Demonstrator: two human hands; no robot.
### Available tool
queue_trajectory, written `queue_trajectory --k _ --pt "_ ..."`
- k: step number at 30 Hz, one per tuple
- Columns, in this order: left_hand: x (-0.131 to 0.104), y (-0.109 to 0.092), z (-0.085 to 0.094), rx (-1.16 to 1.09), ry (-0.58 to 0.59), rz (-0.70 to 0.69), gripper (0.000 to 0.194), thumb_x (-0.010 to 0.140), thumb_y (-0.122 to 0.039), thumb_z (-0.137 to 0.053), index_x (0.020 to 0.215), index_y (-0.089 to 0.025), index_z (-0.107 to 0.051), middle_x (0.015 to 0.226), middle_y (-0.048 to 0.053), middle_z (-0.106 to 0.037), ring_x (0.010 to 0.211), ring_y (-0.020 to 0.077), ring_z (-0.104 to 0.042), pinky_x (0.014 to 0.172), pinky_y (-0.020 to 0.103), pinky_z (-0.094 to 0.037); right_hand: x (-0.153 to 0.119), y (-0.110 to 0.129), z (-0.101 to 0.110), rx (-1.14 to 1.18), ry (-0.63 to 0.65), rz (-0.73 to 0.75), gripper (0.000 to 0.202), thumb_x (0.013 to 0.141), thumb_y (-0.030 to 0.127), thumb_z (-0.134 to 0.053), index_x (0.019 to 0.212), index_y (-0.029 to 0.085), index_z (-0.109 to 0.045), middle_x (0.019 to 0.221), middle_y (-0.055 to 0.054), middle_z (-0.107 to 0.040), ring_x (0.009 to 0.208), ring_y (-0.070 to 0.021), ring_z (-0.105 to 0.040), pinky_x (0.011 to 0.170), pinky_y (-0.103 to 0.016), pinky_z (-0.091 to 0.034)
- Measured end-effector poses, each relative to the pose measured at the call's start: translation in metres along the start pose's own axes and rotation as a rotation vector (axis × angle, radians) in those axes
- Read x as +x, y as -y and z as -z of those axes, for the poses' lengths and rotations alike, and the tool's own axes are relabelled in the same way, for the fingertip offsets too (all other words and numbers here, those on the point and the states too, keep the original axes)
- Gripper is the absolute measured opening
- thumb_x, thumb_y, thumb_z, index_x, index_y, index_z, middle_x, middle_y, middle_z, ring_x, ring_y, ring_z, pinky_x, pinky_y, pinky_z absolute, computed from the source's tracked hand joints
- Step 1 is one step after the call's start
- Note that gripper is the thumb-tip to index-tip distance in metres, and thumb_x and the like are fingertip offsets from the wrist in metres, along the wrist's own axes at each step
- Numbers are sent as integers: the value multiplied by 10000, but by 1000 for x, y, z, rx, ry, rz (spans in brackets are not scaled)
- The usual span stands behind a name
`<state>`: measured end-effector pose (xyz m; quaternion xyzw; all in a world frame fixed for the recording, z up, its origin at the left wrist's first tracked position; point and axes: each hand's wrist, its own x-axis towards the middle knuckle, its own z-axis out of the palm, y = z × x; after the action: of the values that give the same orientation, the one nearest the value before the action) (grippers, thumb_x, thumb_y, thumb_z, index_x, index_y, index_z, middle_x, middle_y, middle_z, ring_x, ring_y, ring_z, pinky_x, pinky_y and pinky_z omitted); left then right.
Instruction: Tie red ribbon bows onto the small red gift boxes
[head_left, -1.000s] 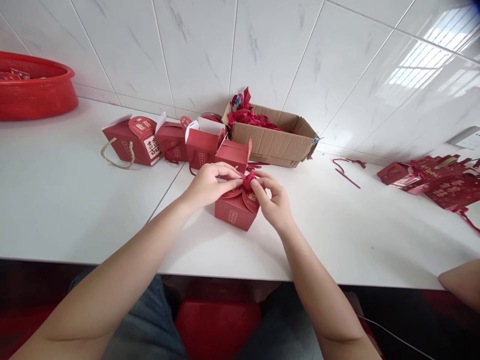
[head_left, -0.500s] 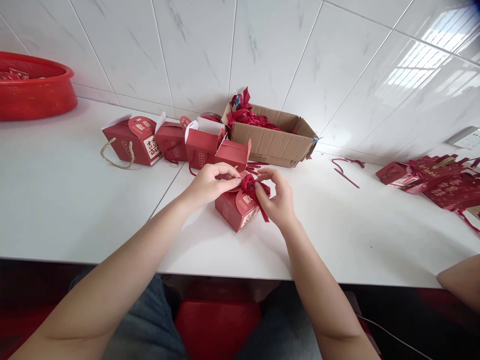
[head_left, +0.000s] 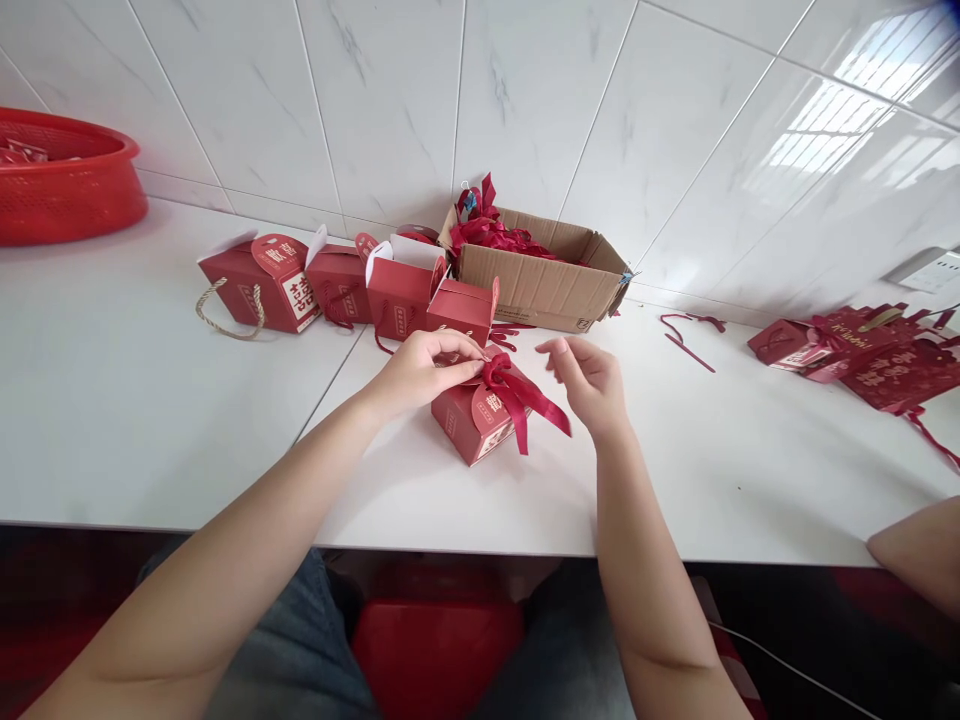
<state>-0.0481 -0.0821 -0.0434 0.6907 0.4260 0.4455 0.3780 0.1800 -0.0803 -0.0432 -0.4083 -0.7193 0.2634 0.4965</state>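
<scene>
A small red gift box (head_left: 459, 422) with pale printed characters stands on the white table before me. A dark red ribbon (head_left: 517, 390) is knotted at its top, and two tails hang over the right side. My left hand (head_left: 424, 372) is closed at the knot, thumb and forefinger pinching the ribbon from the left. To the right of the box, apart from the ribbon, my right hand (head_left: 589, 385) is raised with loosely bent fingers and nothing in them.
Several red boxes (head_left: 401, 300) stand in a row behind. A cardboard carton (head_left: 540, 285) of red ribbons is against the tiled wall. A red plastic basket (head_left: 75, 200) sits far left. Finished-looking red bags (head_left: 892, 350) and loose ribbon (head_left: 686, 345) lie right, near another person's arm (head_left: 919, 550).
My right hand has let go of the ribbon and moved right, and the ribbon tails now hang spread over the box's side. My left hand stays at the knot.
</scene>
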Motion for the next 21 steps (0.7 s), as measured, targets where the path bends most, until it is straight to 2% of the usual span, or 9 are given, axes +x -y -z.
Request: queue_trajectory --k 2,4,7,13,18,21 --pt "0 0 0 -1 44 -21 149 779 -334 -681 824 -204 -738 1015 66 -708 954 228 -655 868 390 -517 3 -3 -3 4 0 36 259 902 428 -552 979 214 -676 990 -51 -706 836 -159 -635 723 -306 -500" --pt "-1 0 -1 -7 87 -37 134 790 -324 -671 819 -210 -733 1007 57 -707 950 221 -655 869 385 -519 3 -3 -6 18 120 94 258 893 373 -581 1103 234 -641 1134 -55 -690 894 -161 -639 763 -316 -508" --pt "-1 -2 -1 -22 133 -53 120 795 -309 -663 804 -205 -722 981 48 -704 949 215 -653 878 379 -515 0 1 -12 -13 236 206 263 890 308 -600 1144 247 -629 1081 -45 -715 901 -165 -636 724 -308 -498" --pt "-3 -7 -2 -24 113 -28 134 804 -302 -648 826 -179 -699 937 41 -699 925 198 -644 880 367 -504 -2 0 -14 -25 230 347 196 903 189 -567 1043 234 -697 928 -54 -691 815 -153 -606 652 -294 -501" --pt "-4 -7 -4 -3 52 -12 146 786 -302 -651 810 -166 -697 885 54 -709 849 197 -658 812 356 -529 0 -5 -10 -43 265 410 338 895 74 -469 1042 249 -718 867 -50 -586 808 -151 -569 711 -326 -522" --pt "-5 -7 -4 22 -6 -4 155 757 -308 -661 751 -153 -671 841 66 -704 801 204 -662 755 358 -544 0 -7 -6 -64 322 401 440 878 32 -400 1056 271 -724 828 -38 -490 763 -139 -529 675 -313 -521"
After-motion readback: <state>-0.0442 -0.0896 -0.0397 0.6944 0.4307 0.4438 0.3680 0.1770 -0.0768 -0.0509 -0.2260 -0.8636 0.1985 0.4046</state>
